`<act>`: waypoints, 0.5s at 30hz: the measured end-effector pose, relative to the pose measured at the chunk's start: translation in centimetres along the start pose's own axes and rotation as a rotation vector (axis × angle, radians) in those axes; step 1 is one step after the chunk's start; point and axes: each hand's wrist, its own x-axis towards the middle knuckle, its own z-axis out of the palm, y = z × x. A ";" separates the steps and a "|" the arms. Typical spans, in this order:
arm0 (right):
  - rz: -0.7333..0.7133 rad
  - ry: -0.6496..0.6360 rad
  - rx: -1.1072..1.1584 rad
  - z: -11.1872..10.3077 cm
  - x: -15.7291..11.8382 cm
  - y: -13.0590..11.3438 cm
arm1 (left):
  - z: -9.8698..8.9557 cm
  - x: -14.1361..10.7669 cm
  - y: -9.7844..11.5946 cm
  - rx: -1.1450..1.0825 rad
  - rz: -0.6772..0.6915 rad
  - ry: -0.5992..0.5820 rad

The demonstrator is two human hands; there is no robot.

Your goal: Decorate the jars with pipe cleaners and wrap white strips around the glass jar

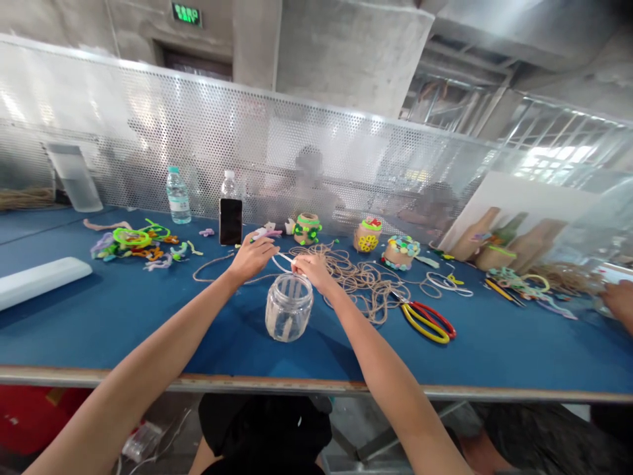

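Note:
A transparent jar (pixel 289 310) stands upright and open-topped in front of me, with pale strips on its wall. Just beyond its rim, a thin white strip (pixel 283 257) stretches between my two hands and sags into a small loop. My right hand (pixel 312 270) pinches the strip near its right end. On the other side, my left hand (pixel 253 256) has its fingers closed at the strip's left end; its fingertips are partly hidden. Loose brown twine (pixel 363 277) lies tangled on the blue table just right of my hands.
Red-and-yellow-handled scissors (pixel 428 322) lie right of the jar. Decorated jars (pixel 366 236) stand behind the twine. A phone (pixel 231 221) leans against a bottle. Colourful pipe cleaners (pixel 136 243) are heaped at left. Another person's hand (pixel 620 302) shows at the right edge.

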 end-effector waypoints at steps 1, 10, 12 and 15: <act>0.000 0.003 0.005 0.0 0.1 0.1 | 0.0 0.1 0.5 -0.001 -0.002 0.001; 0.013 0.028 0.011 0.2 0.1 0.5 | 0.8 0.4 0.9 -0.024 0.010 -0.065; 0.005 0.026 0.015 0.1 0.0 0.4 | 0.6 0.3 0.4 -0.011 -0.032 -0.060; -0.005 0.027 0.025 -0.1 0.0 0.1 | 0.2 0.5 1.0 -0.023 -0.051 -0.068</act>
